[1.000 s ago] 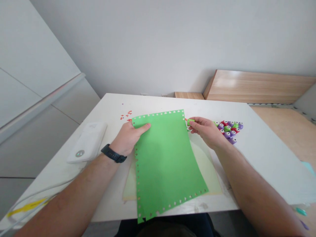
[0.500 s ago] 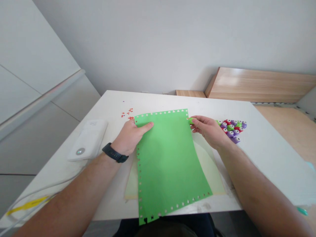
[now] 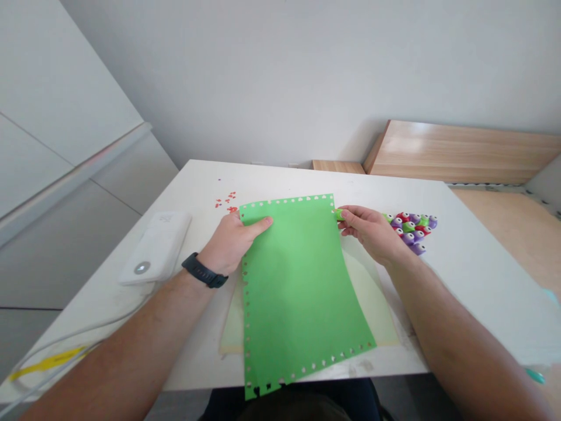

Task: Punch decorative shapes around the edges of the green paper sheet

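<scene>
Base: Where was the sheet, and how did you judge it?

Operator: Over the middle of the white flat tabletop (image 3: 464,280), near end out past the table's edge. One rectangular green paper sheet (image 3: 302,280), small cutouts along the far, left and near edges. I judged it light, dry, not slippery; thin enough to sag. Weakest along those holes, where a hard tug could tear it.

Base: Best hold?

Operator: Solid paper inboard of the holes, I reckoned. My left hand (image 3: 232,240) had it there: thumb flat on top near the far-left corner, other fingers hidden, so I couldn't tell their spread.

Base: And the other?

Operator: Right hand (image 3: 362,225) narrow, pinching a small lime-green plastic piece (image 3: 339,214) at the sheet's right edge, near the far corner. Couldn't tell whether it bit the paper.

Base: Farther out?

Operator: Below the sheet, a pale yellow flat rectangle (image 3: 381,327). Beyond the right wrist, a cluster of red, green and purple plastic figures with round eyes (image 3: 408,234). Past the left hand, loose red scraps (image 3: 227,201).
</scene>
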The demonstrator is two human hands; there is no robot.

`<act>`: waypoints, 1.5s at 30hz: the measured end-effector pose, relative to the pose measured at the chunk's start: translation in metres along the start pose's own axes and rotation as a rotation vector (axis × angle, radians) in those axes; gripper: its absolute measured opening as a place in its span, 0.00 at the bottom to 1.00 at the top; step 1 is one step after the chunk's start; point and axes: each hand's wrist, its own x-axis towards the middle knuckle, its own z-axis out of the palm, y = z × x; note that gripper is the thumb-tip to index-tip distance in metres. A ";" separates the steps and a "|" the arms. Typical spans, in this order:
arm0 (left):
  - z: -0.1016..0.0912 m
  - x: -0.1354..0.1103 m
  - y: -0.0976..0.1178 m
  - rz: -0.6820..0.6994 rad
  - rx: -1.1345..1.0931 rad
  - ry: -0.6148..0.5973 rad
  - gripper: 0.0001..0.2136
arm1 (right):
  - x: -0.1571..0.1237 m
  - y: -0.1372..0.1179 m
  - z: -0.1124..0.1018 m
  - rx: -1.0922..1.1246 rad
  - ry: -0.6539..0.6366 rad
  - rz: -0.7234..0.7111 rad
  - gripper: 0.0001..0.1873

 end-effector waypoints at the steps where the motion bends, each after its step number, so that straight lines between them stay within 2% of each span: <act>1: 0.000 0.000 0.000 -0.001 0.004 -0.002 0.27 | 0.000 0.000 0.000 0.001 0.000 -0.002 0.20; 10: 0.003 -0.001 0.003 -0.006 -0.025 0.023 0.28 | 0.002 0.004 -0.002 -0.003 0.005 -0.007 0.21; 19: 0.002 0.000 0.001 -0.001 0.018 0.026 0.25 | 0.002 0.005 -0.004 -0.039 -0.011 -0.020 0.19; 31: 0.003 0.001 0.001 -0.014 -0.016 0.035 0.28 | 0.000 0.003 -0.001 -0.081 -0.036 -0.016 0.21; 38: 0.002 -0.001 0.002 -0.004 0.002 0.013 0.29 | 0.004 0.011 -0.003 -0.074 -0.046 -0.011 0.24; 45: 0.003 -0.002 0.004 -0.004 0.001 -0.014 0.27 | 0.003 0.009 -0.003 -0.075 -0.074 0.016 0.20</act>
